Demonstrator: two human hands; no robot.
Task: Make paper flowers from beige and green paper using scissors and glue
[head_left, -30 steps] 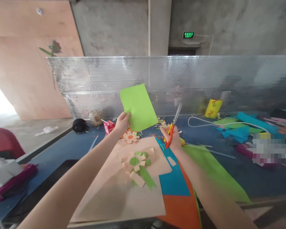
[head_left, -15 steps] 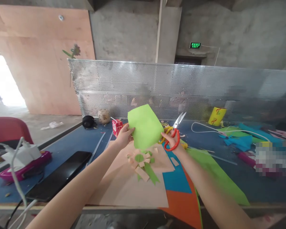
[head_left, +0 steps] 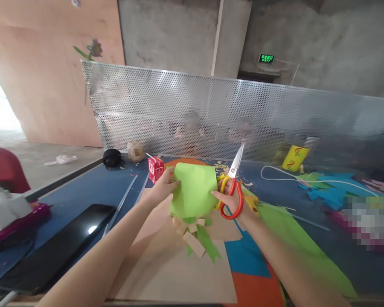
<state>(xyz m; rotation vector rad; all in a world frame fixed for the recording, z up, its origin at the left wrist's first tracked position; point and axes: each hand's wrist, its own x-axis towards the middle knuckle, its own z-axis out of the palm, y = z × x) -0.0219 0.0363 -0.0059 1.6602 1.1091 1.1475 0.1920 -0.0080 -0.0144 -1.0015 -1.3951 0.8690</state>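
Note:
My left hand [head_left: 160, 188] pinches the left edge of a piece of light green paper [head_left: 193, 192], thumb in front. At the paper's right edge, the thumb of my right hand [head_left: 232, 199] presses on it. That same hand also carries a pair of scissors [head_left: 233, 170] with red and yellow handles, blades pointing up and slightly apart. Below the green paper lies a paper flower or rosette with beige petals and green tails [head_left: 208, 243]; its upper part is hidden behind the sheet. It rests on beige paper [head_left: 179, 279].
To the left lie a black phone [head_left: 59, 243] and a white charger [head_left: 8, 213] in a purple tray. A red drink carton [head_left: 155, 169] stands behind my left hand. Blue paper [head_left: 248, 256], orange paper [head_left: 256, 290] and green paper [head_left: 302, 245] spread rightward. A perforated metal screen [head_left: 166, 106] backs the table.
The green paper has come down and its top tilts away, covering more of the flower. Both hands keep hold of it. The scissors now point more upright, and the camera view has tilted.

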